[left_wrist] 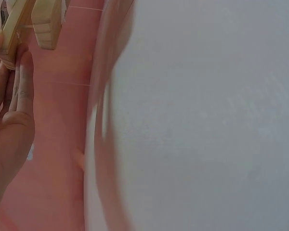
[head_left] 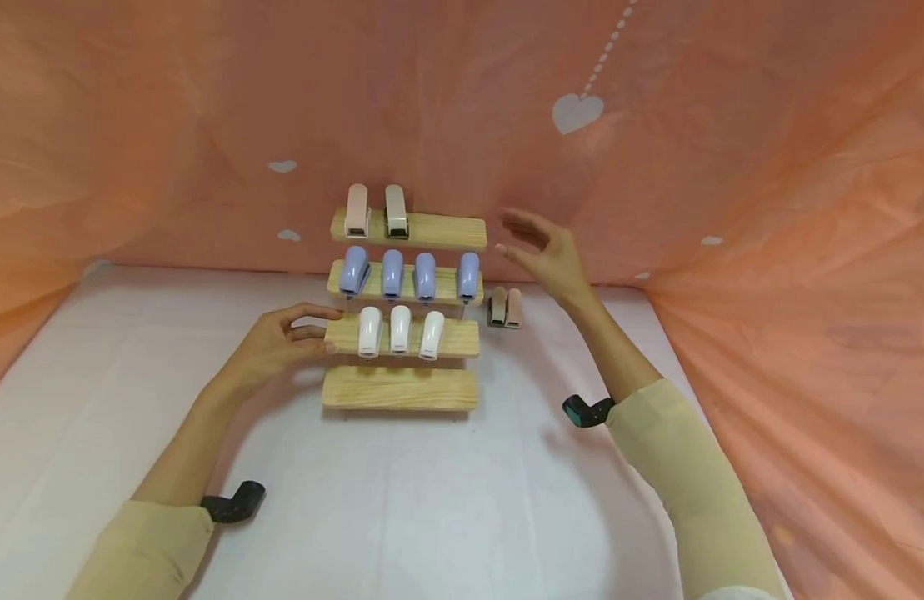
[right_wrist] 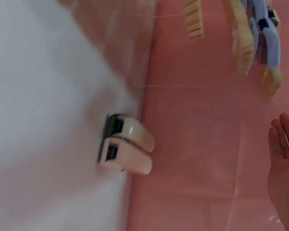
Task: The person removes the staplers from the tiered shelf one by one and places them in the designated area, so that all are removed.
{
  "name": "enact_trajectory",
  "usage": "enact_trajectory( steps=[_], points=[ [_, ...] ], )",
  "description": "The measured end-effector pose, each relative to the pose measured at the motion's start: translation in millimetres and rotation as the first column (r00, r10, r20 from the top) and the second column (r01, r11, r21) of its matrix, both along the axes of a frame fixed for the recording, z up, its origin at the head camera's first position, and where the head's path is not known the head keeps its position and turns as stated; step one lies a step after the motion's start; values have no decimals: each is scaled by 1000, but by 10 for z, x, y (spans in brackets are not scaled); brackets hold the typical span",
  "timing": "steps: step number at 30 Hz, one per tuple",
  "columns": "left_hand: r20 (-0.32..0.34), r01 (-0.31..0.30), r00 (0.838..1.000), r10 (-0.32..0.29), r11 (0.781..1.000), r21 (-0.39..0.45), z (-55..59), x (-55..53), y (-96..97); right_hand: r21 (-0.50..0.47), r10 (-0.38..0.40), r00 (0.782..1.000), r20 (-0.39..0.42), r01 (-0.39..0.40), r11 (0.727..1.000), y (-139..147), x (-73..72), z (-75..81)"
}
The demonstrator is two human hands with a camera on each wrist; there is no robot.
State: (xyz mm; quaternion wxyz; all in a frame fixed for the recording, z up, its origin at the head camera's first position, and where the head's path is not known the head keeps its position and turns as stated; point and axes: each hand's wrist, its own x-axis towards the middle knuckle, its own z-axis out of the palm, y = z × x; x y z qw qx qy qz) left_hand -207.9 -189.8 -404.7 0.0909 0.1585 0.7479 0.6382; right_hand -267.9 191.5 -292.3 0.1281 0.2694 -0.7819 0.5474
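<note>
A tiered wooden rack [head_left: 400, 388] holds small staplers. My left hand [head_left: 285, 342] pinches the left end of its third tier from the top, thumb on one side and fingers [left_wrist: 25, 89] on the other. Three white staplers [head_left: 400, 331] sit on that tier, and several purple staplers [head_left: 425, 277] on the tier above. On the top tier stand a pink stapler [head_left: 357, 210] and an off-white stapler [head_left: 396, 212], both toward the left. My right hand [head_left: 551, 254] hovers beside the top tier's right end, fingers loosely bent and holding nothing.
A greyish-beige stapler [head_left: 497, 306] and a second pink stapler [head_left: 514, 307] stand side by side on the white table [head_left: 432, 500], right of the rack. Behind the rack hangs a pink cloth [head_left: 432, 100] with heart prints, and it continues down both sides.
</note>
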Motion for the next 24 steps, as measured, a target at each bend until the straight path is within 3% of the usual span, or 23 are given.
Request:
enact_trajectory(
  steps=[10,18,24],
  points=[
    [25,-10,1000,10,1000,-7,13,-9,-1,-14,46,998,-36,-46,999,-305,-36,198],
    [18,-8,1000,9,1000,-19,8,-20,-9,-38,164,986,18,-163,986,-475,-270,122],
    [13,-7,1000,7,1000,-26,10,-18,-16,42,187,982,22,-188,981,-589,-337,150]
  ],
)
